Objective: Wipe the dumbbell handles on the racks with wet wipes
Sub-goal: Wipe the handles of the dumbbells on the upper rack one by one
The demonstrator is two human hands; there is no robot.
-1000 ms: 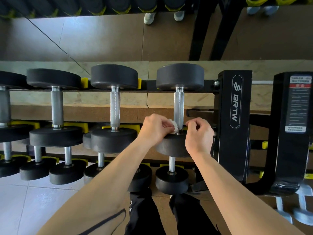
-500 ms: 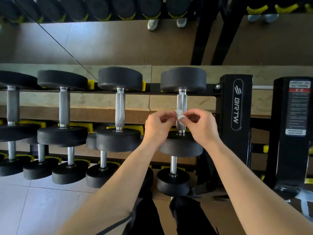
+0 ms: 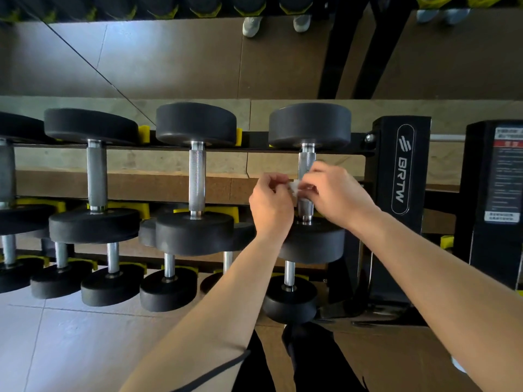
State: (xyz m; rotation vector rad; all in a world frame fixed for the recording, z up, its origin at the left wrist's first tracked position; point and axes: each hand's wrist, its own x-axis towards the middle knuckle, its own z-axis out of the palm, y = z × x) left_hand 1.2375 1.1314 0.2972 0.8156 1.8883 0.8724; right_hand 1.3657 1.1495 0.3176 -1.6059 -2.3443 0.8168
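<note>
A small white wet wipe (image 3: pixel 295 187) is pinched between my left hand (image 3: pixel 270 206) and my right hand (image 3: pixel 334 193), right in front of the knurled steel handle (image 3: pixel 306 162) of the rightmost dumbbell on the upper rack. Both hands hover at mid-handle; my right hand covers the handle's middle part. That dumbbell has black round heads, the far one (image 3: pixel 310 125) above and the near one (image 3: pixel 314 241) below my hands. Two more dumbbell handles (image 3: pixel 196 179) (image 3: pixel 96 176) stand to the left on the same rack.
A black rack upright (image 3: pixel 402 193) marked BRTW stands just right of my hands, with a second black post (image 3: pixel 498 193) bearing a label further right. A lower row holds several smaller dumbbells (image 3: pixel 168 290). A mirror (image 3: pixel 169 58) behind the rack reflects floor and shoes.
Both hands rose from the near head of the dumbbell to mid-handle, bringing the wipe along; my right hand now takes hold of the wipe together with the left.
</note>
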